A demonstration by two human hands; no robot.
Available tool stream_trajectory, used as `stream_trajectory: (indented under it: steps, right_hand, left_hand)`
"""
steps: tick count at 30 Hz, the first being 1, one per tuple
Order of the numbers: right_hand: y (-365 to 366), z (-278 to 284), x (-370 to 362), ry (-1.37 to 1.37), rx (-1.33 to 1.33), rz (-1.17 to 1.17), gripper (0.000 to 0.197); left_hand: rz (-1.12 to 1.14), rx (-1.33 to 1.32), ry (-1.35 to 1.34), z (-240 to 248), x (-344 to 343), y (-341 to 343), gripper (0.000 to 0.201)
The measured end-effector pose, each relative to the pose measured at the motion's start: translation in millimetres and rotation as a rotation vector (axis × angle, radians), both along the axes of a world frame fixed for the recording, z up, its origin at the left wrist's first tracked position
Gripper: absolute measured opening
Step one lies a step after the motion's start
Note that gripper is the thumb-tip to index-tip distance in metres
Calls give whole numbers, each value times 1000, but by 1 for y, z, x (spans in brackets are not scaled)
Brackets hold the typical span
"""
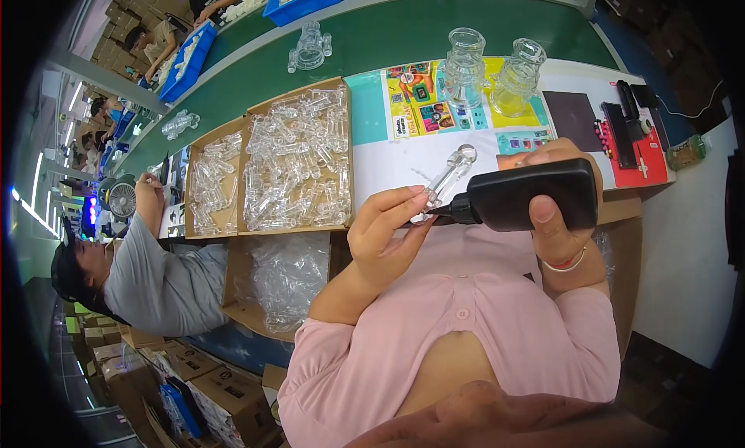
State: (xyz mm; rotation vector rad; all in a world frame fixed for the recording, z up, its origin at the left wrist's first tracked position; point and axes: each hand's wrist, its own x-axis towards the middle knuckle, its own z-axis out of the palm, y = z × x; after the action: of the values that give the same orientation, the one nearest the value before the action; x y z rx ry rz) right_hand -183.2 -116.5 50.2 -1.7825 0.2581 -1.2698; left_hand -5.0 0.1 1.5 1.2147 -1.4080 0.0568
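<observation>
Between the fingertips of my left hand (388, 234) is a small clear plastic tube-like part (452, 171), tilted up and away to the right. My right hand (563, 215) grips a black squeeze bottle (528, 196) lying on its side. The bottle's pointed nozzle (450, 210) meets the lower end of the clear part by my left fingertips; whether it touches cannot be made out. Left of my hands, a cardboard tray (348, 122) holds a heap of similar clear parts (299, 157).
Two clear, bulbous vessels (464, 67) stand on printed sheets (419, 98) beyond my hands. Far right lie a red board (648, 157) with dark items and a jar (686, 152). Another person (155, 285) works at left. Blue bins (186, 64) stand beyond the green belt (388, 36).
</observation>
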Motion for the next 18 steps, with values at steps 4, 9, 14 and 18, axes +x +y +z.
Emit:
stream_trajectory:
  steps: [4,9,14,18]
  right_hand:
    - [7,15,-6,141,-201,-7,32]
    - [7,18,-5,115,-504,43,39]
    - [13,12,-6,32,-563,43,47]
    - [13,9,-9,8,-527,86,48]
  left_hand:
    - [6,7,-26,3,-1,0,43]
    - [16,12,-47,3,0,0,45]
    - [-2,41,-6,2,0,0,44]
    - [-49,89,68,2,2,3,42]
